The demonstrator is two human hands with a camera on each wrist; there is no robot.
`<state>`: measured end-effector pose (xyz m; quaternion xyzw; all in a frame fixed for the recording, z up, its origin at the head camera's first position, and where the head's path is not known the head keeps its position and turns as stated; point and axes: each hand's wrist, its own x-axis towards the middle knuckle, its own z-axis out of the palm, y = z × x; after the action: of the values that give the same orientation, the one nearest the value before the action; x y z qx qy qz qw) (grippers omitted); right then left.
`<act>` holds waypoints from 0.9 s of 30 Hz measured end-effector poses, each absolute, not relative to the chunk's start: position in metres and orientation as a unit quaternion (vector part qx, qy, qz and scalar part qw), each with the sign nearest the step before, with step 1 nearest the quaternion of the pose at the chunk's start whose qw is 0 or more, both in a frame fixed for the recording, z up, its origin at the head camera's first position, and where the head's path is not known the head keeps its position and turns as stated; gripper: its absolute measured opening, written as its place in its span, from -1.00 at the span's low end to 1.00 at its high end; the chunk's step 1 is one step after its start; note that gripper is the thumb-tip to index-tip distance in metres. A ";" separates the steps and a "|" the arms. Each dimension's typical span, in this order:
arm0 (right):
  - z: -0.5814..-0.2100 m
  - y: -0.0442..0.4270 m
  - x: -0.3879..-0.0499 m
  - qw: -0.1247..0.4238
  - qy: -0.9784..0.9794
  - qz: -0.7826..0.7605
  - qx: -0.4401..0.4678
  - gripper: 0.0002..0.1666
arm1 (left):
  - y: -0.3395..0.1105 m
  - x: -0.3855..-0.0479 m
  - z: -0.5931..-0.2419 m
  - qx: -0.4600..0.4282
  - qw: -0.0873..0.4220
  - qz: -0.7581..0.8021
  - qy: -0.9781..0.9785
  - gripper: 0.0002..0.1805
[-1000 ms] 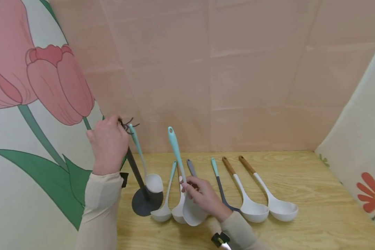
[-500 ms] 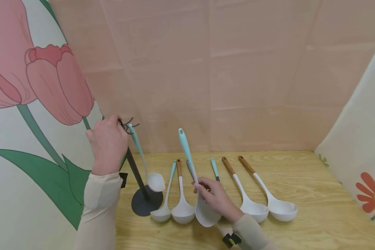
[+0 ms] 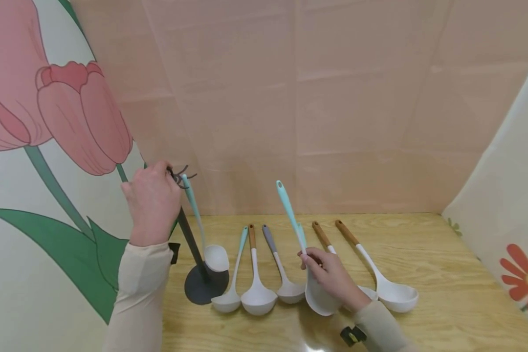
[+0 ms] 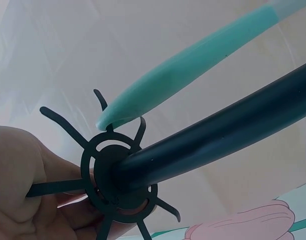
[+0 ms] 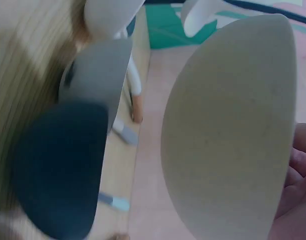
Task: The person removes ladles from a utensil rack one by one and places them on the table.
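My left hand point(image 3: 155, 203) grips the top of a black utensil stand point(image 3: 189, 237); in the left wrist view its ring of hooks point(image 4: 90, 192) shows beside the palm. From one hook hangs a mint-handled ladle point(image 3: 216, 258), its pale bowl over the stand's round base. My right hand point(image 3: 332, 276) pinches the lower shaft of another mint-handled ladle point(image 3: 286, 199), handle up, raised above the table. The right wrist view shows this ladle's pale bowl point(image 5: 233, 125) large and close, covering part of the fingers. Behind it, a mint and dark ladle point(image 5: 63, 165) is mostly hidden in the head view.
Right of the stand lie a small mint-handled ladle point(image 3: 227, 300), a brown-handled ladle point(image 3: 258, 298) and a grey-handled ladle point(image 3: 290, 292). Farther right are two more brown-handled ladles, one a white ladle point(image 3: 398, 296). A pink backdrop point(image 3: 356, 122) rises behind the wooden table point(image 3: 457, 283).
My right hand has carried its ladle rightward along the row, uncovering the brown-handled and grey-handled ladles. My left hand keeps its place on the stand; the hanging ladle swings slightly.
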<state>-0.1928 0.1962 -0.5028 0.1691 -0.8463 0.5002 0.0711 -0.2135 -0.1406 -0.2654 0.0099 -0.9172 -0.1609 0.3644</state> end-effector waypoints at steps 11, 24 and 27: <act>-0.510 0.245 -0.188 0.147 -0.885 0.417 0.145 -0.83 | -0.141 -0.215 -0.267 0.010 0.368 -0.156 -0.917 -0.65; -0.514 0.302 -0.185 0.157 -0.904 0.380 0.119 -0.72 | -0.140 -0.214 -0.264 0.013 0.358 -0.147 -0.922 -0.68; -0.510 0.318 -0.186 0.157 -0.911 0.366 0.109 -0.70 | -0.140 -0.214 -0.264 0.015 0.356 -0.146 -0.923 -0.69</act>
<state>-0.1861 0.3178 -0.5103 0.1094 -0.9105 0.3664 0.1573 -0.2142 -0.1402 -0.2643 0.0146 -0.9227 -0.1465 0.3563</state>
